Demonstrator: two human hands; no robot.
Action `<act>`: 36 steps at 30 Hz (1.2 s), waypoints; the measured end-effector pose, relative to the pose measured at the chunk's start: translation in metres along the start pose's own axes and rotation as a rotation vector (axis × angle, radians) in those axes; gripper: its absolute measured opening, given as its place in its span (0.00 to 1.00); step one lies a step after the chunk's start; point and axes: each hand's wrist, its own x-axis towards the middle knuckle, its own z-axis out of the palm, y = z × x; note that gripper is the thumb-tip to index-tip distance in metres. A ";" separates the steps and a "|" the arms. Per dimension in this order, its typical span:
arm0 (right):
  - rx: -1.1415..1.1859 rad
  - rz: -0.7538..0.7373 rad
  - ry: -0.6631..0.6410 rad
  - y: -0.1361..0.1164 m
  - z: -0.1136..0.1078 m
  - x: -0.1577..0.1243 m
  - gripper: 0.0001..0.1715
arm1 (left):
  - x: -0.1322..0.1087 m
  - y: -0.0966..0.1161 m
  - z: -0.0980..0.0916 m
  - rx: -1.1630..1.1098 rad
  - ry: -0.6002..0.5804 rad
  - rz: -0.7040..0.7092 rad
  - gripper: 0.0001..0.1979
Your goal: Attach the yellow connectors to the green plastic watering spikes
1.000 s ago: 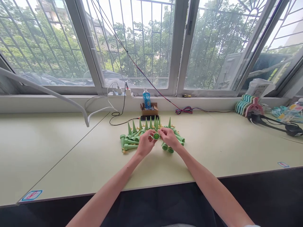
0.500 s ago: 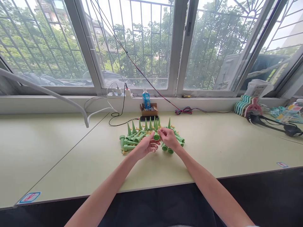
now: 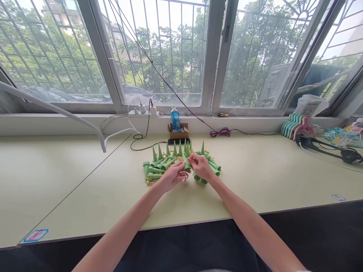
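My left hand point(image 3: 176, 174) grips a green plastic watering spike point(image 3: 186, 163) between thumb and fingers, its point tilted up and away, its wide end toward me. Close against the spike's side, my right hand point(image 3: 200, 165) has its thumb and fingertips pinched together; what lies between them is hidden. Around both hands are more green spikes with small yellow valves. A row of spikes point(image 3: 175, 149) stands point up behind the hands. Others lie on their sides in a left pile point(image 3: 154, 170) and a right pile point(image 3: 214, 166), the latter partly covered by my right hand.
Behind the spikes lie a black phone point(image 3: 178, 142) and a small cardboard box point(image 3: 183, 132) with a blue-labelled bottle point(image 3: 175, 119). A coiled cable point(image 3: 220, 132) lies farther right. Hangers point(image 3: 303, 128) and a black strap point(image 3: 326, 146) rest at the right end of the table point(image 3: 269, 181).
The spike in my left hand has tipped from its open wide end facing me to showing its side and point. My right fingertips have shifted slightly left with it.
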 end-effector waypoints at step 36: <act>-0.007 0.049 -0.031 -0.001 -0.002 0.001 0.17 | 0.006 -0.019 0.008 0.623 0.185 0.528 0.14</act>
